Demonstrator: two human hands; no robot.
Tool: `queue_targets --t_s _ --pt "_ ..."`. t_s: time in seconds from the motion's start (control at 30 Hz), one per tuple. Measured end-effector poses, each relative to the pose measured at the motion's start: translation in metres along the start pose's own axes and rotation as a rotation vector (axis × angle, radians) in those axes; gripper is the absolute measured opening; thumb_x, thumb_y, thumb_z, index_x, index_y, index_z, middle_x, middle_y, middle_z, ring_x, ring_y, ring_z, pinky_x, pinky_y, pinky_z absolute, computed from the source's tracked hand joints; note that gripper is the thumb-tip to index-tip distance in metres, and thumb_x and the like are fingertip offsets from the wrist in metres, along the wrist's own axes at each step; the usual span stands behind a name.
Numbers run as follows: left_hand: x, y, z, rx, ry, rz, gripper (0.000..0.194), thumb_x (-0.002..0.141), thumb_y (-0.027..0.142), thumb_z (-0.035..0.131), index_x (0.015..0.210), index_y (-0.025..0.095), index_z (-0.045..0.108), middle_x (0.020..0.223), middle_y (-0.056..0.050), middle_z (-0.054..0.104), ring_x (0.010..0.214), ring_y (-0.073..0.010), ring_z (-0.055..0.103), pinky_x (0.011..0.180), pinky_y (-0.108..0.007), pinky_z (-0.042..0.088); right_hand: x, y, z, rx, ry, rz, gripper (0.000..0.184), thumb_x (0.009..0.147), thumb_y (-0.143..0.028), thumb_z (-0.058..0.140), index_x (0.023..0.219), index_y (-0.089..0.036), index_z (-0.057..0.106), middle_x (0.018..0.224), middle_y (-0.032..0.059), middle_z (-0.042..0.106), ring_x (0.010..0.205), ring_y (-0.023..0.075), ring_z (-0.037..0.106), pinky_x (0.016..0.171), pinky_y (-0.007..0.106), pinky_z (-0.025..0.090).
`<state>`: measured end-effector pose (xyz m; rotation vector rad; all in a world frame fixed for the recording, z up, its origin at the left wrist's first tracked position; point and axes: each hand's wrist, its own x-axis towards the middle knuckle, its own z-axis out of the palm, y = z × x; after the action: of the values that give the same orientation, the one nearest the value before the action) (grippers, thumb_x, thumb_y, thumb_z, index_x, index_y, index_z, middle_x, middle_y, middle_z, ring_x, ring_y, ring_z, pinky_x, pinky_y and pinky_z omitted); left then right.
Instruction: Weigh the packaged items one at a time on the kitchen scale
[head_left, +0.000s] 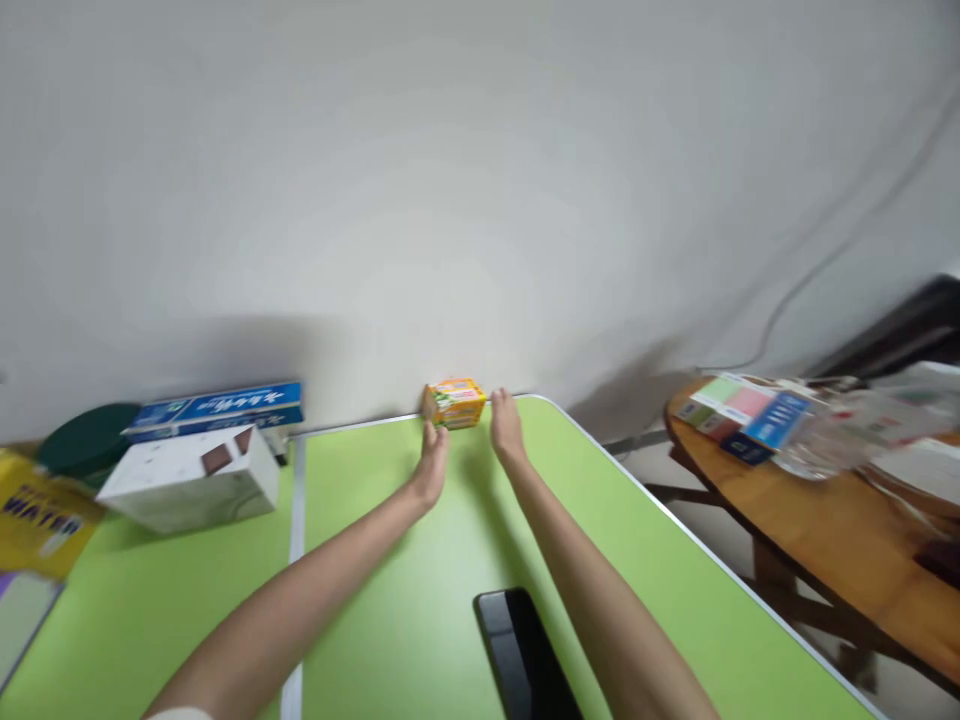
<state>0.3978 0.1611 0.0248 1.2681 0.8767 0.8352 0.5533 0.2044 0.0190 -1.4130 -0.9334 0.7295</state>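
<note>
A small orange and yellow box point(457, 404) lies at the back edge of the green table point(390, 640), close against the wall. My left hand point(431, 465) is stretched out just in front of the box's left part, fingers extended and palm turned inward. To the right of the box is my right hand point(507, 428), its fingers straight and a small gap between it and the box. Neither hand is closed on anything. Between my forearms, nearer to me, lies a black smartphone point(525, 650) on the tabletop.
On the left stand a white box point(191, 490), a long blue box point(217, 408), a dark green round lid point(86, 440) and a yellow package point(37, 510). A wooden table point(847, 555) at right bears a colourful box point(750, 412) and clear plastic point(832, 430).
</note>
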Motion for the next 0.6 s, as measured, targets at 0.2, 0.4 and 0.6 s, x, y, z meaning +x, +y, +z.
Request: queue_targets --t_s 0.2,0.4,0.6 --pt "-0.162 0.009 -0.077 0.056 0.067 -0.071 0.073 0.089 0.066 0.031 0.150 0.025 0.027 0.159 -0.001 0.019 0.147 -0.0238 0.013 0.121 -0.041 0.008 -0.101 -0.028 0.038 -0.068 -0.291 -0.075 0.064 0.077 -0.067 0.054 0.123 -0.023 0.061 0.139 0.0101 0.055 0.134 0.0305 0.042 0.116 0.051 0.022" --pt "-0.247 0.016 -0.172 0.174 0.627 0.210 0.065 0.094 0.055 0.034 0.151 0.028 0.021 0.161 0.001 0.013 0.147 -0.0188 0.008 0.120 -0.037 0.010 -0.196 -0.043 0.124 -0.017 -0.820 0.091 0.063 0.076 -0.067 0.059 0.126 -0.028 0.061 0.141 0.0080 0.054 0.133 0.0308 0.045 0.115 0.053 0.026" --pt "-0.221 0.012 -0.269 0.048 0.919 0.214 0.076 0.088 0.062 0.040 0.149 0.018 0.027 0.160 -0.005 0.015 0.147 -0.0194 0.006 0.120 -0.032 0.004 -0.195 -0.059 0.198 0.038 -0.686 0.078 0.069 0.076 -0.067 0.060 0.132 -0.028 0.056 0.146 0.0068 0.047 0.140 0.0353 0.033 0.116 0.059 0.019"
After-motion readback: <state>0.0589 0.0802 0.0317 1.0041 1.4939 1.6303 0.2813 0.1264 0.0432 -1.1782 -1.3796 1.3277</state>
